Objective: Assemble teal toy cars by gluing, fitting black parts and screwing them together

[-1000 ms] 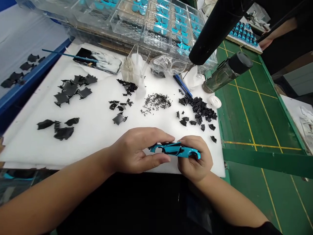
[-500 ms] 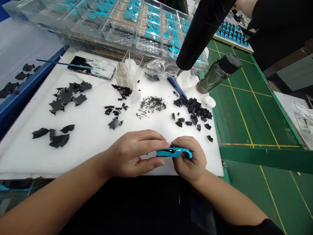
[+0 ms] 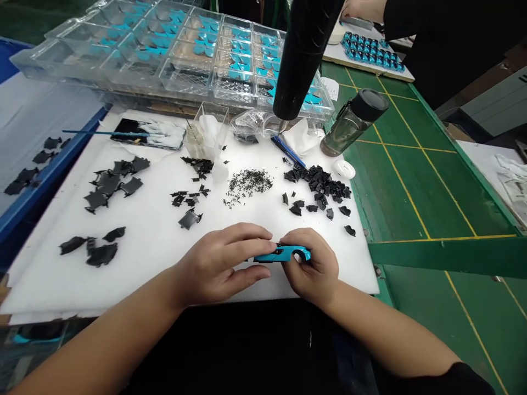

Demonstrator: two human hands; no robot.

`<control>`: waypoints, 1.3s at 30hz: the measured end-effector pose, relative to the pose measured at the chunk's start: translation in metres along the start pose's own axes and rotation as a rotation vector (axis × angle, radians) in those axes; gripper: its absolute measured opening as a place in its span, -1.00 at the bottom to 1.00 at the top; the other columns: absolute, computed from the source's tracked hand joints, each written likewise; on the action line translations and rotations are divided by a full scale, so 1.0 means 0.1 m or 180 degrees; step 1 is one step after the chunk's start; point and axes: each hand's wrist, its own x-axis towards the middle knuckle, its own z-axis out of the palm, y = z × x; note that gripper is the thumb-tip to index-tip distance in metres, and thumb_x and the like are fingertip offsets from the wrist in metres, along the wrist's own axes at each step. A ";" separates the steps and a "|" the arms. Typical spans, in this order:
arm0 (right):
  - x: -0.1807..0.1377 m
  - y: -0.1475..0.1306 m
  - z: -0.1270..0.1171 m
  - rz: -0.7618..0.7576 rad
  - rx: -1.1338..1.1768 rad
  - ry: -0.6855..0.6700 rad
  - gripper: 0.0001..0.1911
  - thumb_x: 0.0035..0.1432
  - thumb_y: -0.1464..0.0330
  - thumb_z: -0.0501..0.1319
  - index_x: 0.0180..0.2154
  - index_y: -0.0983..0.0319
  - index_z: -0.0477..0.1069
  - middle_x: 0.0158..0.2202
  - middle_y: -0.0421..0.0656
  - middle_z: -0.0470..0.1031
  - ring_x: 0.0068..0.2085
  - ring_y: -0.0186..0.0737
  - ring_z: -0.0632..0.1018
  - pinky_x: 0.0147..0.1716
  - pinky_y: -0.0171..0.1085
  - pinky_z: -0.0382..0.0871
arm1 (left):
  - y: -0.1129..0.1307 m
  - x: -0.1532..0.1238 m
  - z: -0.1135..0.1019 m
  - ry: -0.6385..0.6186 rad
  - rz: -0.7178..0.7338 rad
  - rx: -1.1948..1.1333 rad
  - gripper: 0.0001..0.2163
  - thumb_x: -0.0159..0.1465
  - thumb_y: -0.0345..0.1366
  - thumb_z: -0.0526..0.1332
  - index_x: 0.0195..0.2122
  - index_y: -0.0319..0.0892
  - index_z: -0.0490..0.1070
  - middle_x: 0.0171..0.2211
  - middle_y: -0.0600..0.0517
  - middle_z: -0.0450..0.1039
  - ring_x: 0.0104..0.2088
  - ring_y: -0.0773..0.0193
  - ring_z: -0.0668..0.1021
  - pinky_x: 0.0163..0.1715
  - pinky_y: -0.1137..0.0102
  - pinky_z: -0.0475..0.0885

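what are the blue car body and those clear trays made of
The blue model car body looks like moulded plastic with a glossy metallic coating, judging by its mirror-like highlights, though metal isn't ruled out. The clear compartment trays look like rigid transparent plastic: their contents show through the walls.

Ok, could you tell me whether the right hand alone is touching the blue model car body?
No, the left hand touches one end of the blue model car body, the right hand the other.
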 end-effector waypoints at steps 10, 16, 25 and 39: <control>0.03 -0.01 0.02 0.0984 0.0325 -0.0195 -0.83 0.19 0.48 0.19 -0.16 0.17 0.37 -0.41 -0.23 0.46 -0.52 -0.36 0.42 -0.53 -0.35 0.32 | -0.03 -0.04 0.03 0.0221 -0.1108 -0.0419 -0.68 0.26 -0.43 0.29 0.05 -0.11 0.42 -0.07 -0.08 0.48 -0.06 0.22 0.56 -0.09 0.39 0.52; 0.10 0.00 0.00 0.2365 0.0812 -0.0500 -0.93 0.19 0.37 0.20 -0.24 0.16 0.34 -0.58 -0.32 0.41 -0.58 -0.32 0.44 -0.55 -0.35 0.30 | 0.00 -0.05 0.02 0.0361 -0.1960 -0.1126 -0.65 0.28 -0.32 0.30 0.10 -0.03 0.43 -0.15 0.02 0.52 -0.20 0.36 0.58 -0.15 0.53 0.51; 0.18 -0.01 -0.02 0.3025 0.1119 -0.0688 -0.92 0.19 0.35 0.19 -0.34 0.15 0.29 -0.70 -0.39 0.40 -0.73 -0.40 0.36 -0.61 -0.41 0.25 | -0.02 -0.06 0.02 0.0345 -0.2035 -0.1232 -0.55 0.25 -0.27 0.33 0.18 -0.08 0.42 -0.03 -0.08 0.51 -0.14 0.26 0.57 -0.08 0.43 0.52; 0.15 -0.02 0.01 0.2722 0.0907 -0.0675 -0.95 0.20 0.36 0.17 -0.33 0.16 0.30 -0.70 -0.37 0.37 -0.66 -0.32 0.46 -0.62 -0.39 0.31 | -0.02 -0.03 0.01 0.0387 -0.1897 -0.1044 -0.57 0.24 -0.25 0.34 0.15 -0.11 0.45 -0.12 -0.07 0.53 -0.23 0.30 0.56 -0.17 0.44 0.54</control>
